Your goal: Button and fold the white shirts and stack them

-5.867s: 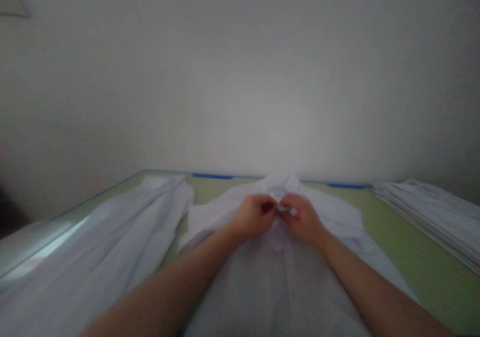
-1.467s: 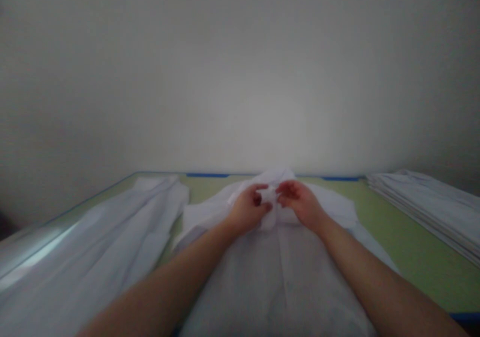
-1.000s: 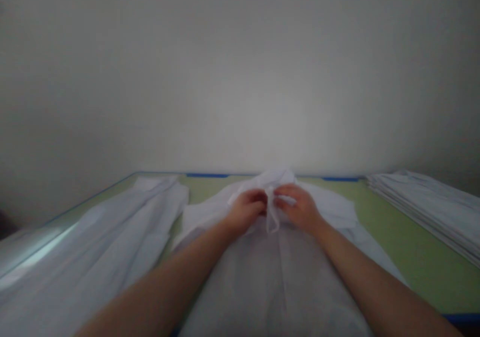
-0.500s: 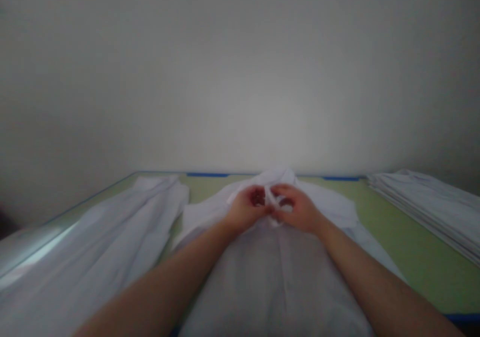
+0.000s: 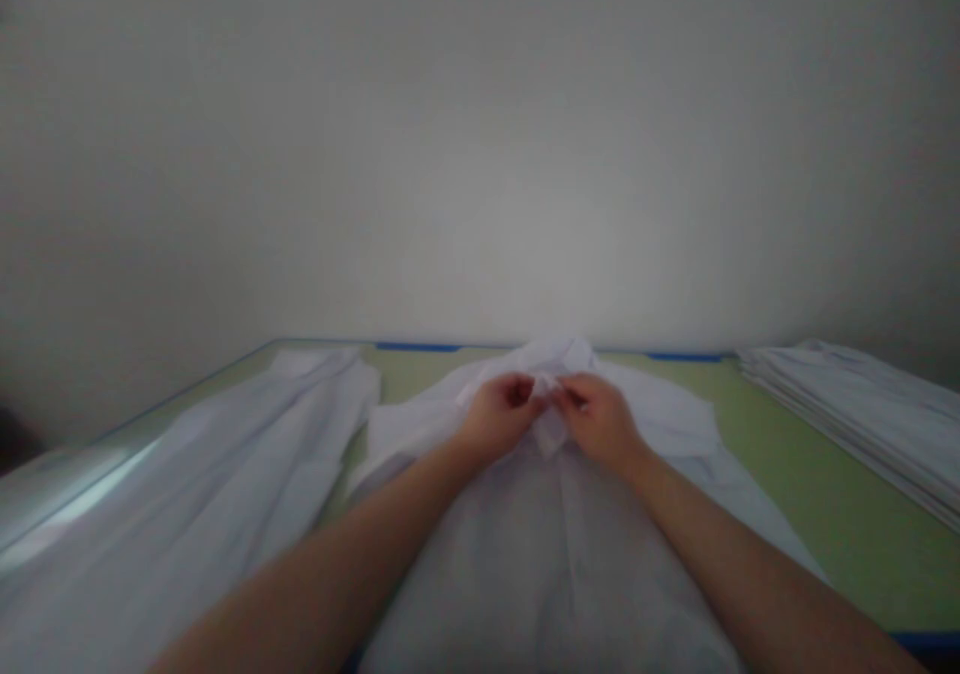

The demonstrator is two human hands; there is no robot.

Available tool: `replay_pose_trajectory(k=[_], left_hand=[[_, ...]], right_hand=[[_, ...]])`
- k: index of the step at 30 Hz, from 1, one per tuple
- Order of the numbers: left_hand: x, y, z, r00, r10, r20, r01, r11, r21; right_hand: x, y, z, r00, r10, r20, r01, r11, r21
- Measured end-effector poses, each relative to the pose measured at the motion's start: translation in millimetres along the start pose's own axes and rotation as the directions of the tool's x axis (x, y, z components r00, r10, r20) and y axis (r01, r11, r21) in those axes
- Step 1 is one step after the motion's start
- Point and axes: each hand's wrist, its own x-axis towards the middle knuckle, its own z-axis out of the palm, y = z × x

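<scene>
A white shirt [image 5: 555,544] lies spread out in front of me, its collar end toward the wall and its front strip running down the middle. My left hand [image 5: 501,412] pinches the cloth at the collar from the left side. From the right, my right hand [image 5: 600,416] pinches the same spot, so the two sets of fingertips almost meet. A small fold of white cloth shows between and below them. Blur and the fingers hide any button there.
More white garments [image 5: 225,464] lie lengthwise on the left of the green table [image 5: 847,534], which has blue edging. A neat stack of folded white garments [image 5: 877,404] sits at the right. Behind the table stands a plain grey wall [image 5: 480,154].
My fingers have drawn closer together at the collar, and both hands are more tightly pinched. The cloth between them has bunched. The shirt and the other garments lie as before.
</scene>
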Motion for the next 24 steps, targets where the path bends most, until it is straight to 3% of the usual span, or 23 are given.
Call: replay_pose_trajectory(k=[3, 6, 15, 24], left_hand=[[2, -7, -1.2, 1.000, 0.012, 0.013, -0.011, 1.000, -0.029], [4, -12, -2.2, 0.998, -0.028, -0.048, 0.028, 1.000, -0.010], [4, -11, -4.4, 0.994, 0.045, -0.096, -0.031, 0.990, 0.141], [-2, -1, 0.5, 0.992, 0.116, 0.039, -0.122, 0.960, 0.253]], right_hand=[[0, 4, -3, 0.999, -0.006, -0.053, 0.004, 0.999, -0.042], [0, 7, -7, 0.996, -0.011, -0.085, 0.001, 0.994, -0.108], [-1, 1, -11, 0.997, -0.062, 0.046, 0.073, 0.948, -0.309], [-2, 0, -6, 0.992, -0.085, 0.093, 0.101, 0.976, -0.195]])
